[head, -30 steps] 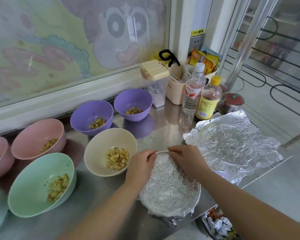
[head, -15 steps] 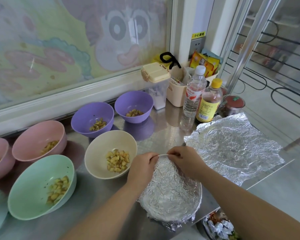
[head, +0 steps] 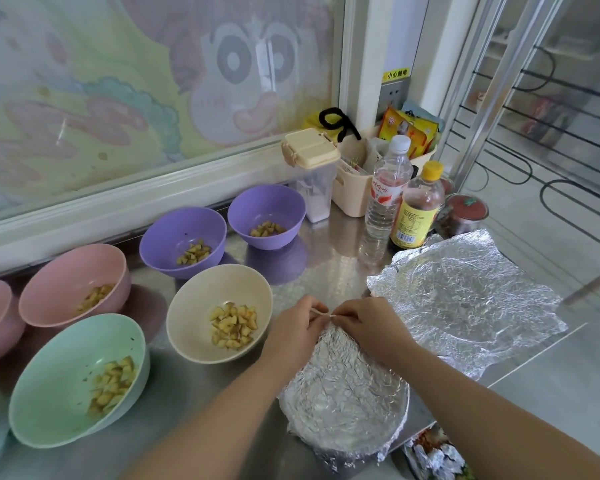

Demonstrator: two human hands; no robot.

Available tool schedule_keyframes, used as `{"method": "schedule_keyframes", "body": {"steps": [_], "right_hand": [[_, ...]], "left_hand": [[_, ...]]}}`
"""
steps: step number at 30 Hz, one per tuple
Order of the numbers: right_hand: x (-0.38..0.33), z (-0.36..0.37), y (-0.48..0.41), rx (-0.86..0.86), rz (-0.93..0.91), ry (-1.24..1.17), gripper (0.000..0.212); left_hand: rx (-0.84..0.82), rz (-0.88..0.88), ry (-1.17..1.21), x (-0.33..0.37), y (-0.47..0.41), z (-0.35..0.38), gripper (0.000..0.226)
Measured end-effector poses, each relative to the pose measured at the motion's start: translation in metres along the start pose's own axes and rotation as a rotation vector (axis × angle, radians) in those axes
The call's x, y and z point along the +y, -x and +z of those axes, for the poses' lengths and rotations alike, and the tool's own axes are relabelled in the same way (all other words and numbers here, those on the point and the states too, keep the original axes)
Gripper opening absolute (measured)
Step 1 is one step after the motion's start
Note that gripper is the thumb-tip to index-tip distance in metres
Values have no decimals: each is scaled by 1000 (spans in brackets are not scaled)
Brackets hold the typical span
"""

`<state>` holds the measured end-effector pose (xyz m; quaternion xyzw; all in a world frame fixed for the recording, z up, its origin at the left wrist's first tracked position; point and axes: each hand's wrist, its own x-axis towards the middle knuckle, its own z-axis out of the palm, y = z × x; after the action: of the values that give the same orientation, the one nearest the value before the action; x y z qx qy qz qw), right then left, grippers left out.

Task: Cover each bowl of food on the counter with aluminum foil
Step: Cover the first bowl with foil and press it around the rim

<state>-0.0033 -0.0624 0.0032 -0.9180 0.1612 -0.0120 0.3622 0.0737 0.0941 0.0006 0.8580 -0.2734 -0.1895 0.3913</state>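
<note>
Foil-covered bowl (head: pixel 343 407): sitting at the near edge of the steel counter (head: pixel 326 268), crinkled foil lying across its top and folding down over the rim.
Left hand (head: pixel 293 329): pinching the foil's far edge at the bowl's twelve o'clock, fingers curling in.
Right hand (head: pixel 369 327): pinching that same edge, its fingertips almost meeting the left hand's.
Loose foil sheet (head: pixel 465 306): lying flat at the bowl's two o'clock, just beside the right hand.
Cream bowl (head: pixel 194 313): standing uncovered at ten o'clock, holding diced food.
Green bowl (head: pixel 59 358): sitting uncovered at nine o'clock, holding diced food.
Pink bowl (head: pixel 66 271), purple bowl (head: pixel 174 233), second purple bowl (head: pixel 267 206): standing uncovered between ten and eleven o'clock, farther back.
</note>
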Motion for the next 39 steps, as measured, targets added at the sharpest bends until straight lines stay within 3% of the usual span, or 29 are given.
{"method": "schedule_keyframes", "body": {"steps": [6,11,16,25,30,39], "right_hand": [[18,-3,22,233,123,19,12],[13,-7,16,137,150,-36,24],[4,-9,4,35,35,-11,15],[8,-3,7,68,6,-25,12],[2,-12,-2,-64,-6,-10,17],[0,-9,0,-36,-43,53,16]], "left_hand": [[-17,6,-15,1,-8,-4,30],[0,36,-88,0,-3,0,23],[2,55,-87,3,-3,1,23],[-16,55,-54,1,-5,4,21],[-30,32,62,-2,-4,7,19],[-177,-154,283,-6,-8,2,49]]}}
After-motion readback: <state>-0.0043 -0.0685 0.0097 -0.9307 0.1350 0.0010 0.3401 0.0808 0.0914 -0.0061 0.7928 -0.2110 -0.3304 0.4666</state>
